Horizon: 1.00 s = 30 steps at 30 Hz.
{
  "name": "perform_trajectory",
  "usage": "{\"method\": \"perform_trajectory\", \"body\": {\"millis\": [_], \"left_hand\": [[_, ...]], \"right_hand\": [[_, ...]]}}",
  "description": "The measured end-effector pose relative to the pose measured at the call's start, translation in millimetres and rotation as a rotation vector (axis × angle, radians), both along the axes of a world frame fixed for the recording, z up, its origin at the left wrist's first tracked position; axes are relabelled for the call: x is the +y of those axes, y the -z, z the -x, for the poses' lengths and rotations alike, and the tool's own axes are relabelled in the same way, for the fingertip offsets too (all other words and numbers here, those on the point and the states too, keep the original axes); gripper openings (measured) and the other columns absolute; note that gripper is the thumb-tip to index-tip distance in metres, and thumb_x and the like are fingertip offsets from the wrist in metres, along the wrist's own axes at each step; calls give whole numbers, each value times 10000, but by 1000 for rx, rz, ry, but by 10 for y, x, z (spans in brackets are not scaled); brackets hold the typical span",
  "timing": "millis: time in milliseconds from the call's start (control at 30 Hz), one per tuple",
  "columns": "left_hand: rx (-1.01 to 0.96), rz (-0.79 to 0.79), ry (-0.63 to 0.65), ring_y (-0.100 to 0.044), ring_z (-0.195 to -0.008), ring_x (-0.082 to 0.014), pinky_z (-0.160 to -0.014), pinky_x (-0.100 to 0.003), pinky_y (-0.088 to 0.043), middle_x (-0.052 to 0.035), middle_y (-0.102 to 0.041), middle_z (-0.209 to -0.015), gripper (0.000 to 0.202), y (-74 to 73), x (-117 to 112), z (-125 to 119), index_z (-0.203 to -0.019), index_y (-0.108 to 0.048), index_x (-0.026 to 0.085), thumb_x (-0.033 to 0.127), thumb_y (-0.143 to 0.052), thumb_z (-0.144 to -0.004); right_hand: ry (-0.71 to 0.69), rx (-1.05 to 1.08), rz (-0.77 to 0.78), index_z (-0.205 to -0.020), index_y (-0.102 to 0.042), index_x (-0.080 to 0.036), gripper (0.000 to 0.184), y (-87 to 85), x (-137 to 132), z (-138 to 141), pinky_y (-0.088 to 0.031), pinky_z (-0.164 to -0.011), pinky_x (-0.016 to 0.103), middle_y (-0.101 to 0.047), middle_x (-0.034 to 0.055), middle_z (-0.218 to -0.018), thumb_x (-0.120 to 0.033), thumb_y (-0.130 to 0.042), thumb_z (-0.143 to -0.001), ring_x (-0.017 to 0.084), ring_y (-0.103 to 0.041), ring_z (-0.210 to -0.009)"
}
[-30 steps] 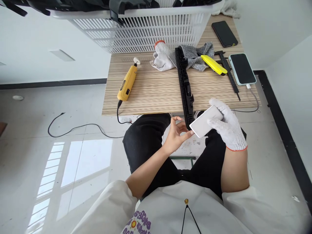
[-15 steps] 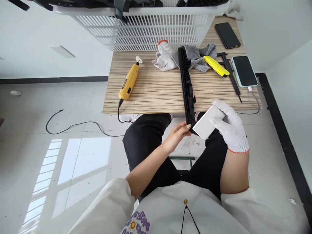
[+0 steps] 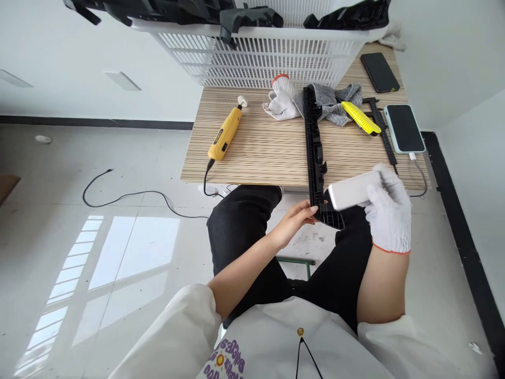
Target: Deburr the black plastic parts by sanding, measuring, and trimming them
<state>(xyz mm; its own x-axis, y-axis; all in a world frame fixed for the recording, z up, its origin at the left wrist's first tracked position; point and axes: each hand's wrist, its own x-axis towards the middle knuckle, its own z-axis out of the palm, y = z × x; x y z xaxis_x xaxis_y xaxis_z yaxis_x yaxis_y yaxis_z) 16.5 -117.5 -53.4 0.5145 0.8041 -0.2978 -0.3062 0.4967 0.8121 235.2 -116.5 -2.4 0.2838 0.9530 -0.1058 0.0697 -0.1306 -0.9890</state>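
Observation:
My right hand (image 3: 389,210), in a white knit glove, is closed around a white rectangular block (image 3: 352,190) held just off the table's near edge. A long black plastic part (image 3: 315,152) lies lengthwise on the striped wooden table (image 3: 260,152), and its near end hangs over the edge. My bare left hand (image 3: 295,222) grips that overhanging end with its fingertips. The white block sits right beside the part's near end.
A yellow rotary tool (image 3: 224,136) lies at the table's left with its cord trailing to the floor. A white glove (image 3: 281,101), grey cloth (image 3: 335,105), yellow knife (image 3: 360,118), black caliper (image 3: 384,131) and two phones (image 3: 404,128) lie at the back right. A white basket (image 3: 268,55) holds black parts.
My left hand left the white block and took hold of the black part's near end. My right hand tilted the block edge-on and lifted it a little toward the table.

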Motion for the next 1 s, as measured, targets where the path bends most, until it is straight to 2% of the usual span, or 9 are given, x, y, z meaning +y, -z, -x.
{"method": "perform_trajectory", "body": {"millis": [67, 200, 300, 367, 433, 533, 700, 867, 1000], "left_hand": [[15, -6, -6, -599, -937, -174, -859, -305, -471, -45, -674, -1078, 316, -19, 1, -10, -1085, -726, 230, 485, -652, -914], [73, -56, -77, -618, -1020, -212, -844, -324, -477, -70, -682, -1155, 327, -70, -5, -102, -1085, -659, 204, 464, -672, -887], [62, -80, -112, -631, -1093, -250, -856, -339, -483, -97, -701, -1165, 398, -127, -12, -209, -1126, -600, 190, 461, -719, -860], [79, -82, -130, -638, -1109, -262, -859, -342, -485, -108, -708, -1166, 437, -168, -14, -266, -1132, -583, 182, 450, -759, -836], [97, -97, -129, -648, -1077, -261, -835, -335, -487, -112, -715, -1157, 453, -196, -11, -298, -1118, -598, 172, 452, -786, -815], [79, -112, -101, -657, -947, -234, -782, -328, -492, -105, -738, -1049, 443, -206, -3, -304, -1045, -653, 150, 492, -795, -803], [79, -96, -124, -640, -868, -197, -744, -308, -478, -86, -744, -991, 426, -185, 1, -289, -999, -699, 143, 495, -810, -785], [94, -116, -112, -634, -876, -197, -728, -300, -475, -98, -743, -999, 399, -159, 5, -259, -1012, -724, 131, 473, -779, -814], [113, -100, -139, -651, -904, -211, -752, -308, -492, -88, -745, -1004, 399, -152, 9, -244, -1027, -712, 145, 456, -799, -792]], "right_hand": [[93, 77, -23, -1308, -630, -355, 511, 16, 45, 85, -519, -512, 230, -649, 14, -1141, -396, -760, -815, 120, -638, -725], [23, 66, 110, -1254, -664, -282, 515, 4, 114, 229, -418, -400, 180, -667, 26, -1054, -391, -782, -765, 117, -652, -689], [172, 33, 143, -1268, -661, -267, 568, -6, 141, 234, -276, -319, 161, -682, 31, -1002, -453, -786, -746, 82, -595, -557], [220, 37, 131, -1256, -670, -261, 583, -4, 151, 231, -244, -310, 156, -672, 12, -885, -474, -791, -728, 71, -549, -492], [152, 61, 121, -1204, -695, -248, 550, 7, 159, 256, -305, -333, 157, -645, -10, -790, -455, -801, -706, 69, -528, -474], [50, 75, 114, -1120, -727, -229, 471, 35, 174, 318, -434, -410, 184, -649, -10, -786, -418, -804, -696, 77, -555, -519], [239, -19, 48, -1101, -739, -232, 417, 64, 186, 350, -439, -420, 185, -682, 11, -903, -472, -766, -761, 58, -530, -525], [130, -72, 83, -1134, -750, -230, 438, 76, 185, 379, -480, -467, 198, -709, 38, -970, -465, -769, -764, 95, -587, -617], [227, -75, 56, -1133, -744, -238, 422, 71, 188, 367, -458, -445, 191, -690, 9, -902, -469, -752, -779, 68, -539, -542]]}}
